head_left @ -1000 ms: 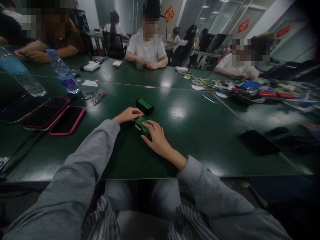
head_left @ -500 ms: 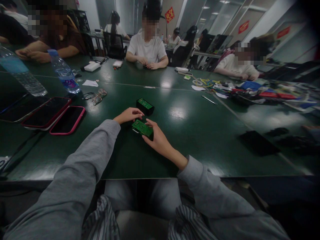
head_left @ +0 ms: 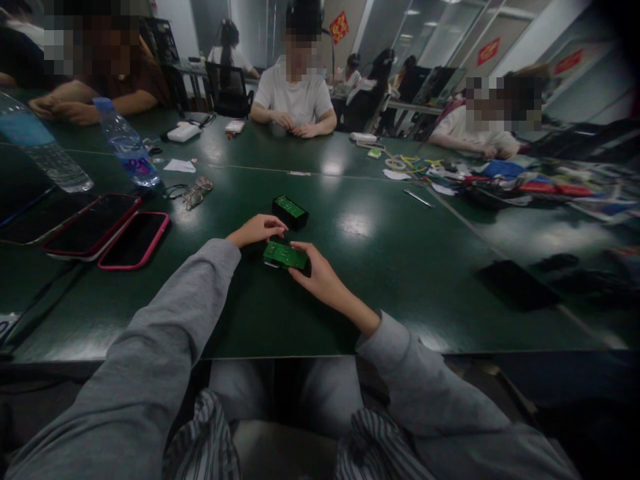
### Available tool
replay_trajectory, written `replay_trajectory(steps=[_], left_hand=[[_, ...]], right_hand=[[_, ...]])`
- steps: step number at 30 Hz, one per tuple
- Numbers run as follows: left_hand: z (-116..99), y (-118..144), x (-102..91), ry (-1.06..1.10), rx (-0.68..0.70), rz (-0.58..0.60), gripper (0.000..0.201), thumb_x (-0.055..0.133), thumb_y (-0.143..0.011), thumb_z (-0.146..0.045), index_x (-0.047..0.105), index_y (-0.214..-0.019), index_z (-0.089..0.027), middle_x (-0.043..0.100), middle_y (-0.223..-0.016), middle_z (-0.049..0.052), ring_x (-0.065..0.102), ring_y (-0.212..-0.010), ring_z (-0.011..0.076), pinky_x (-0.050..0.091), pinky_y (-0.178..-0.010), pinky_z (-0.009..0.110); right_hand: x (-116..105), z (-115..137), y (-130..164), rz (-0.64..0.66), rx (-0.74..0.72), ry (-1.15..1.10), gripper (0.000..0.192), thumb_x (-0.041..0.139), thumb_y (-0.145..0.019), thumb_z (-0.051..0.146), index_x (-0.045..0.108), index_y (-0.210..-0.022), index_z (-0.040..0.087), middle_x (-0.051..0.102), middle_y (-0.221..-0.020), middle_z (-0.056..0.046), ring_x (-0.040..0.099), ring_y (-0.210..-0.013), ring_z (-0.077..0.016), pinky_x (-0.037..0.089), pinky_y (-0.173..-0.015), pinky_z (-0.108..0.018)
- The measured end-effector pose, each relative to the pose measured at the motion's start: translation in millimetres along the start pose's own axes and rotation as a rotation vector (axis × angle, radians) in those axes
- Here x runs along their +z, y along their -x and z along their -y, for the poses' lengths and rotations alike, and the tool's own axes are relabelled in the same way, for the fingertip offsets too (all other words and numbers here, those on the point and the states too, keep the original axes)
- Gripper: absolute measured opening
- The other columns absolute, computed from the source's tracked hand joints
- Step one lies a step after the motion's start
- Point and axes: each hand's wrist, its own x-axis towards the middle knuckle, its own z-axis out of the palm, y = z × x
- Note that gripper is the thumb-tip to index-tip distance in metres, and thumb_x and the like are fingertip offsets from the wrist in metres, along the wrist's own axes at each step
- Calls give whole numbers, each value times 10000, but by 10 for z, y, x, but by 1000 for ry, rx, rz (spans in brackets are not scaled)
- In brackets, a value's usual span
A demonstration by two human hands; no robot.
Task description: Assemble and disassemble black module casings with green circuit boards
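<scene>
My right hand (head_left: 325, 280) grips a green circuit board (head_left: 284, 255) by its right end, thumb on the near side and fingers on the far side. A dark part shows under the board at that end, and a pale strip sticks out along its near left edge. Just beyond the board's left end is my left hand (head_left: 261, 229), its fingers bent and drawn together in a pinch. Whatever may be between those fingertips is too small to make out. Behind both hands, a black box (head_left: 299, 220) with a green circuit board (head_left: 289, 206) in its top rests on the table.
Phones (head_left: 135, 241), water bottles (head_left: 127, 150) and eyeglasses (head_left: 196, 193) lie or stand at left on the green table (head_left: 400, 287). A silver pen-like tool (head_left: 419, 199), a heap of cables (head_left: 525, 183) and a black flat object (head_left: 517, 283) are at right. Several people sit around.
The board in my right hand has turned slightly, its right end swinging away from me and its left end lower. My left hand stays almost where it was.
</scene>
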Motion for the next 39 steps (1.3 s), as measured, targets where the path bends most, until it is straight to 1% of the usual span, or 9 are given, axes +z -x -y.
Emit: replay_trajectory(steps=[8, 12, 15, 20, 25, 27, 32, 37, 39], left_hand=[[-37, 17, -1, -3, -11, 1, 327, 637, -841, -367, 687, -1057, -127, 737, -900, 86, 624, -666, 112, 456, -520, 209], [-6, 5, -6, 0, -17, 7, 333, 645, -840, -373, 689, -1068, -135, 733, -914, 88, 602, -632, 102, 464, -511, 215], [5, 1, -11, -20, -10, 8, 322, 635, -850, -371, 692, -1067, -139, 731, -924, 88, 578, -591, 87, 460, -502, 218], [-38, 16, -5, -20, -12, -7, 292, 656, -836, -346, 708, -1035, -138, 720, -922, 78, 548, -557, 63, 464, -501, 208], [-27, 8, 5, -2, -4, -7, 276, 654, -840, -324, 708, -1033, -134, 717, -894, 68, 554, -565, 60, 461, -497, 185], [1, -3, 3, 0, 3, -4, 284, 655, -841, -321, 705, -1044, -128, 721, -922, 74, 557, -572, 58, 464, -502, 181], [63, -20, -9, -28, 3, -4, 292, 651, -853, -343, 705, -1058, -142, 722, -897, 64, 553, -555, 53, 457, -507, 179], [61, -19, -11, -46, -3, -9, 302, 647, -855, -348, 709, -1066, -142, 721, -908, 66, 532, -520, 42, 449, -504, 189], [51, -17, -7, -35, -5, -9, 314, 654, -847, -350, 708, -1071, -136, 721, -926, 75, 551, -548, 53, 455, -506, 192]], right_hand=[[-22, -70, -6, -55, 9, 49, 525, 630, -846, 205, 448, -1337, 223, 577, -1236, -106, 560, -1163, -252, 481, -1014, -489], [-92, -115, -39, -232, 8, 247, 420, 543, -851, 129, 529, -1260, 225, 545, -1239, -121, 489, -1213, -292, 431, -1047, -550], [-142, -153, -47, -337, 61, 263, 366, 485, -890, 147, 551, -1243, 220, 545, -1194, -124, 501, -1176, -284, 460, -1012, -530], [-118, -96, -13, -242, 73, 119, 328, 452, -980, 311, 541, -1287, 235, 555, -1181, -108, 570, -1086, -228, 510, -964, -446], [-26, 36, 7, -117, -8, 170, 518, 576, -923, 473, 500, -1370, 220, 508, -1301, -134, 507, -1233, -264, 450, -1055, -466], [-7, 49, 0, -79, -20, 179, 532, 611, -899, 458, 513, -1359, 211, 517, -1297, -136, 515, -1227, -270, 454, -1047, -460], [-28, 9, -16, -72, 38, 144, 333, 481, -951, 274, 567, -1270, 227, 601, -1162, -92, 606, -1059, -216, 497, -964, -413], [-41, -26, -11, -52, 32, 222, 445, 643, -881, 365, 535, -1285, 215, 574, -1206, -116, 580, -1103, -261, 509, -927, -436], [-38, -29, -14, -56, 16, 257, 409, 658, -871, 337, 552, -1245, 210, 573, -1188, -116, 579, -1087, -260, 511, -913, -431]])
